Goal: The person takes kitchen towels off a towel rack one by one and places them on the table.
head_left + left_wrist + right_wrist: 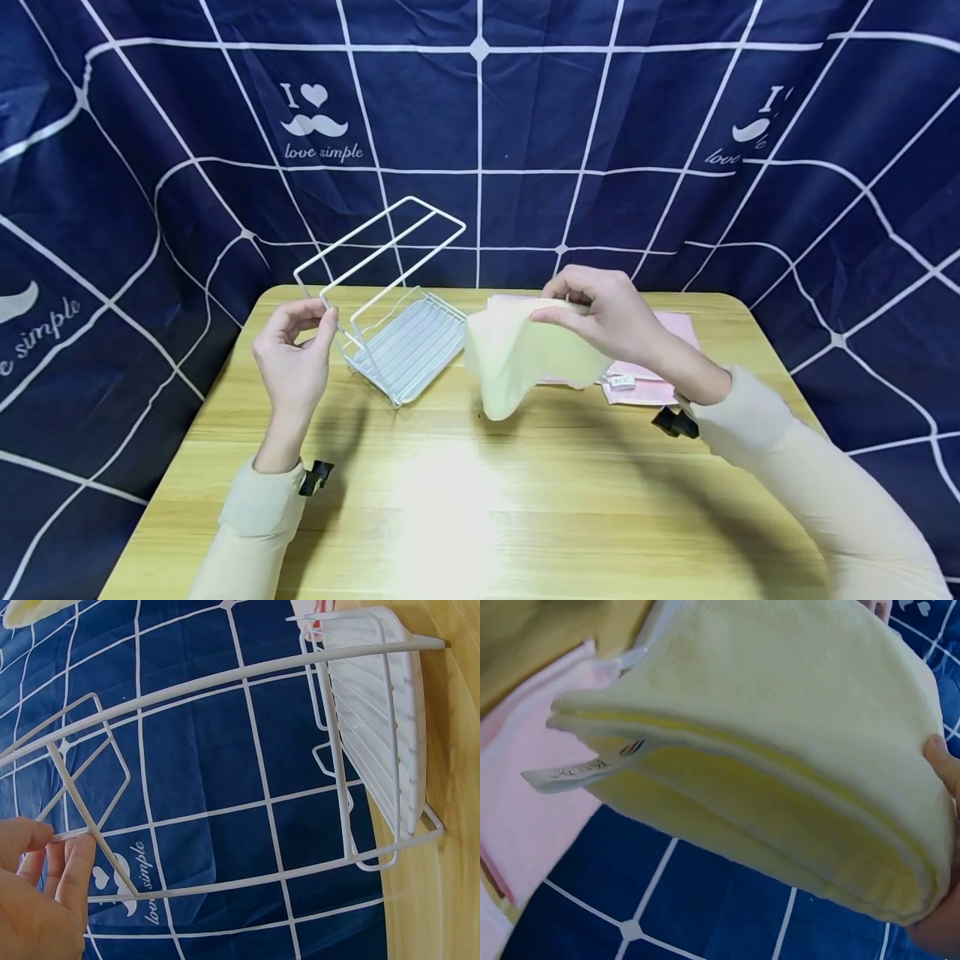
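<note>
In the head view my left hand pinches a bar of a white wire rack with thumb and fingers. The rack has a slatted tray at its base, resting on the table, and tall bars leaning up and back. My right hand holds a pale yellow towel by its upper edge. The towel hangs in the air to the right of the rack, its lower end drooping. From the right wrist, the folded yellow towel shows an open fold and a small white label. Part of my right hand is cut off there.
Pink towels lie on the wooden table behind and below my right hand, one with a white tag. A dark blue curtain with white lines surrounds the back and sides. Black clips sit at both cuffs.
</note>
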`<state>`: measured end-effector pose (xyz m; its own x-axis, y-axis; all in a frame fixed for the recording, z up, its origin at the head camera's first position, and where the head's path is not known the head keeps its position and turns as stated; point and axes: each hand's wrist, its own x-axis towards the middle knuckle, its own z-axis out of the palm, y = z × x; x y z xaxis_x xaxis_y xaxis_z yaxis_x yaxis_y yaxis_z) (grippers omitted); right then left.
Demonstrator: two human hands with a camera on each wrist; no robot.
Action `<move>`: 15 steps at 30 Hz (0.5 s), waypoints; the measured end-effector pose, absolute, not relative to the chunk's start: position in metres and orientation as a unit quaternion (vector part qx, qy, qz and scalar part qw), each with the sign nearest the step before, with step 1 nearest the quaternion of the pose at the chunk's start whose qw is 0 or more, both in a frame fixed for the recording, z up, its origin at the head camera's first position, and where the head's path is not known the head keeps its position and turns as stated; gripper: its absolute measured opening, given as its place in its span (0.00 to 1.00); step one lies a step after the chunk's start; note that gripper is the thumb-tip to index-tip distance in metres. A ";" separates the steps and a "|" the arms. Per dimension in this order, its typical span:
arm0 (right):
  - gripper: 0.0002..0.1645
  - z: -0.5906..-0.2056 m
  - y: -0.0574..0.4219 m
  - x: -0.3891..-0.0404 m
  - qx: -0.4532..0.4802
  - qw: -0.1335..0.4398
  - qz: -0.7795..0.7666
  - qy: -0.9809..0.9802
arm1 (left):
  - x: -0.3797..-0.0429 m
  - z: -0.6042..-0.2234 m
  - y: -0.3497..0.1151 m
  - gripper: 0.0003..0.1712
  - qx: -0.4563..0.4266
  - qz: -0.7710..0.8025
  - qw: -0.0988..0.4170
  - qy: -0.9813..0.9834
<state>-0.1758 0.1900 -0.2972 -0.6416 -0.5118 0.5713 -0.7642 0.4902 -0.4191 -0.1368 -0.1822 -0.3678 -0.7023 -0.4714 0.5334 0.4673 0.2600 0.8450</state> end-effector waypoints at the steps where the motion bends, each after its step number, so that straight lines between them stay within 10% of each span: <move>1: 0.11 -0.300 0.191 -0.174 0.378 0.187 0.332 -0.844 | -0.137 -0.368 -0.182 0.10 0.001 -0.608 0.386 -0.694; 15: 0.13 -0.328 0.199 -0.140 0.350 0.139 0.343 -0.860 | -0.137 -0.369 -0.183 0.10 0.000 -0.607 0.387 -0.695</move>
<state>-0.1397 0.1988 -0.3282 -0.7167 -0.5065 0.4793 -0.6974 0.5194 -0.4939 -0.1366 -0.1832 -0.3693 -0.7011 -0.4686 0.5375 0.4697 0.2637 0.8425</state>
